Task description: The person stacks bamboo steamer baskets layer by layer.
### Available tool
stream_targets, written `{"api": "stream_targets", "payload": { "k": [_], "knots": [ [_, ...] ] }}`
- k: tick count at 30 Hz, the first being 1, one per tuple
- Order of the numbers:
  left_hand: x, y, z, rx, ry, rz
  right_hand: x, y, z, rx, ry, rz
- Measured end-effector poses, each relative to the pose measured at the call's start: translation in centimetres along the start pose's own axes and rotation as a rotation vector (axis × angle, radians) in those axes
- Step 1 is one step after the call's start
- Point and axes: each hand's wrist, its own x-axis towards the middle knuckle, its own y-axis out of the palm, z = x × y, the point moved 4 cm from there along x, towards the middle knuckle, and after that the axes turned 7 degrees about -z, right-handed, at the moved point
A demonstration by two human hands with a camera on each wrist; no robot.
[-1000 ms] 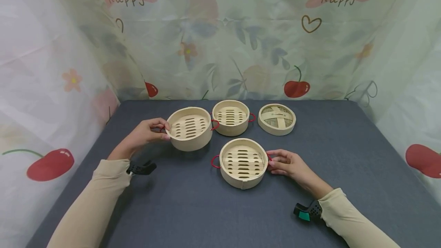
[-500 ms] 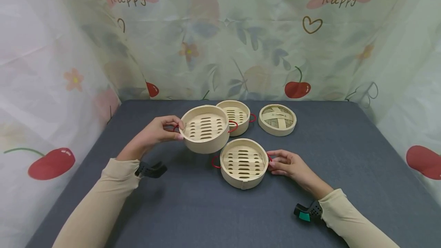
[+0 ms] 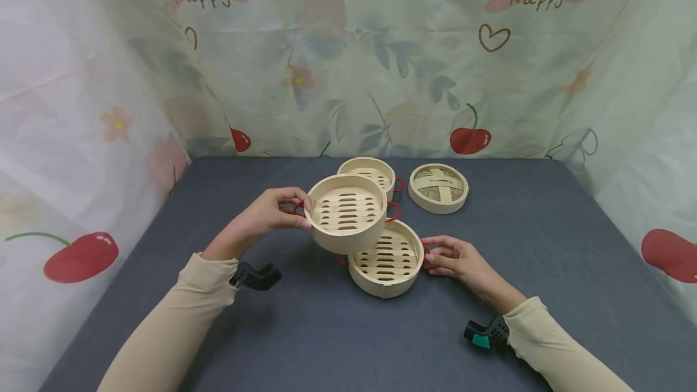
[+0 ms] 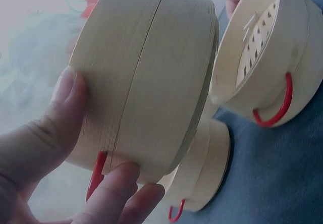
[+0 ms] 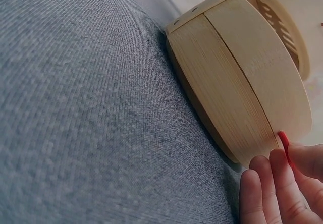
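My left hand [image 3: 274,209] grips a round bamboo steamer basket [image 3: 348,204] at its left side, thumb on the wall near the rim and fingers by the red handle [image 4: 96,176]. This basket is raised off the table and overlaps the far left part of a second steamer basket [image 3: 385,280] in the head view. That second one stands on the table, slatted floor showing. At its right side my right hand [image 3: 454,262] pinches the red handle [image 5: 284,142] between thumb and fingers.
A third steamer basket [image 3: 367,165] stands behind, partly hidden by the raised one. Right of it lies a woven bamboo lid [image 3: 438,189] with crossed strips. The dark blue tablecloth [image 3: 337,337] ends at a patterned curtain [image 3: 354,77] at the back and sides.
My left hand has carried its steamer basket rightward and slightly nearer, from beside the third basket to over the edge of the second. The right hand stays in place on the handle.
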Motion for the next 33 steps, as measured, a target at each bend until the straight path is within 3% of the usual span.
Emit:
{"api": "stream_targets", "payload": {
  "k": [15,33],
  "knots": [
    [-0.4,3.4,-0.9,-0.003,0.030,0.017,0.0,0.0,0.1,0.013,0.006,0.011],
    [-0.5,6.2,-0.8,-0.005,0.057,0.015,0.0,0.0,0.0,0.038,-0.005,0.017]
  ]
}}
